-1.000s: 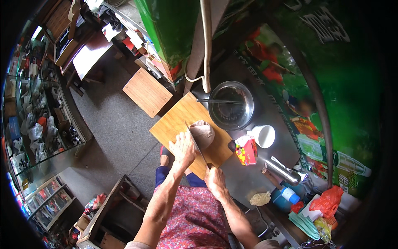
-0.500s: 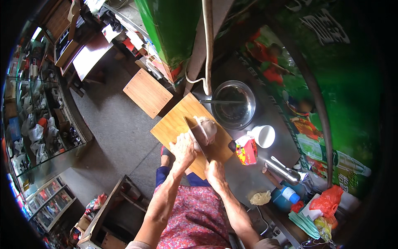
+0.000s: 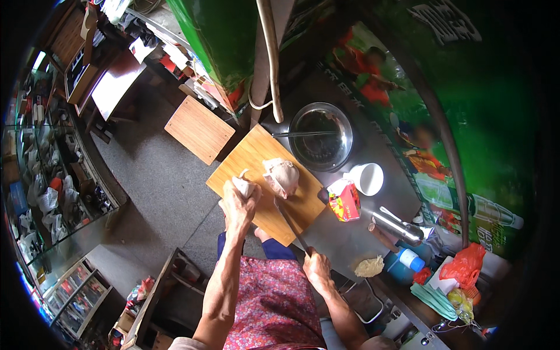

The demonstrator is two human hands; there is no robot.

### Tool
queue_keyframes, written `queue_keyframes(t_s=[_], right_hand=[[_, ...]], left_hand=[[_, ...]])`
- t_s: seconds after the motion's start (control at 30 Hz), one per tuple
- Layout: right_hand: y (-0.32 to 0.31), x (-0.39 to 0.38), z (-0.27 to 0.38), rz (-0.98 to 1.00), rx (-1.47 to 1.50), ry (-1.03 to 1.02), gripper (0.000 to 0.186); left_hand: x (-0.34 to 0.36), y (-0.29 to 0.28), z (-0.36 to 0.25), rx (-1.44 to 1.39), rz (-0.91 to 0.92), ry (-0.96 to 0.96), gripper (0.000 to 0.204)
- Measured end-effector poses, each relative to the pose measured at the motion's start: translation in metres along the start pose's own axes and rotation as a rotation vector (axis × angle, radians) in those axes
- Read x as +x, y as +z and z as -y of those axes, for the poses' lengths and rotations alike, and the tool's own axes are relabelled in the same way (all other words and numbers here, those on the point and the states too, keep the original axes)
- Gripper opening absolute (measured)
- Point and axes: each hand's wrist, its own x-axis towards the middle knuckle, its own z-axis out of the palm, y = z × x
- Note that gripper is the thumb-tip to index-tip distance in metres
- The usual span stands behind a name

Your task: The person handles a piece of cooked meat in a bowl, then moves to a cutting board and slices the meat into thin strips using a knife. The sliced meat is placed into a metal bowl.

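Note:
A wooden cutting board (image 3: 238, 160) lies in front of me. On it rests a pale, pinkish lump of raw meat (image 3: 282, 177), its exact kind unclear. My left hand (image 3: 238, 207) is closed around a smaller pale piece of meat (image 3: 244, 186), held over the board's left edge, apart from the larger lump. With my right hand (image 3: 317, 268) I grip a long-bladed knife (image 3: 289, 220) by its handle at the board's near right edge. The blade slants across the board, its tip close below the larger lump.
Behind the board stands a shiny metal bowl (image 3: 321, 157) with chopsticks (image 3: 306, 135) across it. A red packet (image 3: 344, 202), a white cup (image 3: 368, 179) and a metal flask (image 3: 398, 226) sit to the right. Another wooden board (image 3: 199, 129) lies farther left.
The knife has come out of the meat and moved down and right with my right hand. My left hand has drawn a smaller piece left, away from the larger lump.

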Motion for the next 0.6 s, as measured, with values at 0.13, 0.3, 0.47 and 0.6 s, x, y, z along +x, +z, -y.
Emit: queue_keyframes(t_s=[0.13,0.3,0.47,0.6], right_hand=[[0.002,0.000,-0.001,0.111,-0.027,0.065,0.027],[0.000,0.001,0.001,0.049,0.091,0.052,0.019],[-0.005,-0.004,0.000,-0.083,0.196,0.027,0.018],[-0.007,-0.010,-0.007,-0.048,0.211,0.041,0.017]], left_hand=[[-0.004,0.015,0.007,0.424,-0.116,0.220,0.067],[-0.039,0.029,0.000,0.495,-0.068,0.319,0.088],[-0.063,0.046,0.030,0.375,-0.130,0.412,0.087],[-0.059,0.054,0.037,0.327,-0.240,0.356,0.088]])
